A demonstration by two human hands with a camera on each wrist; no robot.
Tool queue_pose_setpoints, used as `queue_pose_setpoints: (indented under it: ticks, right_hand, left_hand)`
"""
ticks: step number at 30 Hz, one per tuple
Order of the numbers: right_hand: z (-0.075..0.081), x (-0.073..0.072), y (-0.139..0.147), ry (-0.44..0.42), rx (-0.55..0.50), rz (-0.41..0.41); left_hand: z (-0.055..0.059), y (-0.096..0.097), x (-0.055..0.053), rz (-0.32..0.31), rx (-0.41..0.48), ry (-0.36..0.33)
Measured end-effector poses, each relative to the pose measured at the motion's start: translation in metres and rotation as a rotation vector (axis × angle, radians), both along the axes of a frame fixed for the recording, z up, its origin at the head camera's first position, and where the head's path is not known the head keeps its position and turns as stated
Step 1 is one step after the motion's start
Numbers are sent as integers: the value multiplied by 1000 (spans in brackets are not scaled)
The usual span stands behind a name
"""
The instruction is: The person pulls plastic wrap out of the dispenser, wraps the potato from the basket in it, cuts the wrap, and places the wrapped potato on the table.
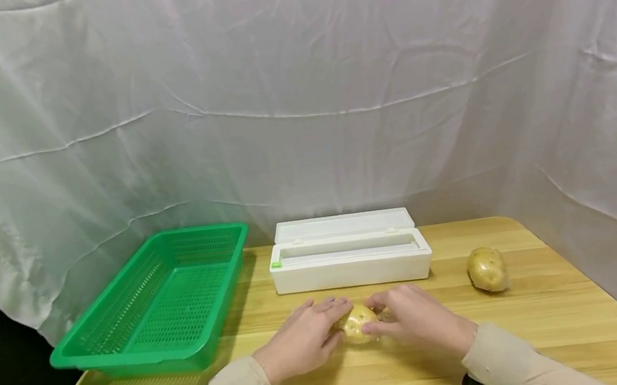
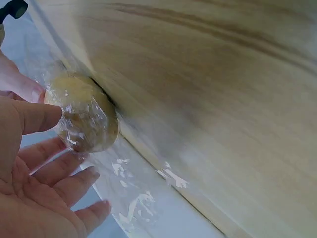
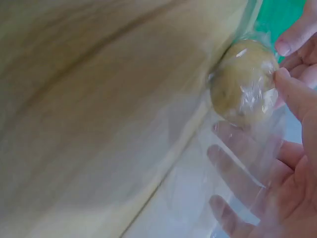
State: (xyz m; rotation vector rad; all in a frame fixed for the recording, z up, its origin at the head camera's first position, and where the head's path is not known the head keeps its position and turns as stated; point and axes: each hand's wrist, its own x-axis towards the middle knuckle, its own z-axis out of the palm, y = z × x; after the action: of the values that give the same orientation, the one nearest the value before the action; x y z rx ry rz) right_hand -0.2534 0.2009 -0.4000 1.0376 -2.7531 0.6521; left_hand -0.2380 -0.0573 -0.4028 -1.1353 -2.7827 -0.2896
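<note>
A potato (image 1: 358,323) covered in clear plastic film lies on the wooden table between the two hands. My left hand (image 1: 310,335) holds its left side, thumb near and fingers on the far side; in the left wrist view the other fingers (image 2: 74,186) spread loosely. From the right, my right hand (image 1: 414,317) grips the potato's edge with thumb and forefinger. Film (image 2: 133,193) trails off the potato in the left wrist view. Through that clear sheet the right hand's other fingers (image 3: 233,173) show, spread apart, in the right wrist view.
Behind the hands stands a white film dispenser box (image 1: 352,273) with its lid (image 1: 343,225) raised. A green perforated basket (image 1: 230,303) is at left. Another film-wrapped potato (image 1: 487,269) sits at right. Grey cloth (image 1: 319,89) hangs behind the table (image 1: 564,328).
</note>
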Motion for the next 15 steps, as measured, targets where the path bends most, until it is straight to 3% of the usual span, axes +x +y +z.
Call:
queue_pose_setpoints:
  ticks: [7, 15]
  right_hand:
    - [8, 7, 4, 5, 19, 23]
    - [12, 15, 6, -55, 10, 34]
  left_hand:
    - [-4, 0, -5, -21, 33, 65]
    - [-7, 2, 2, -40, 84, 218]
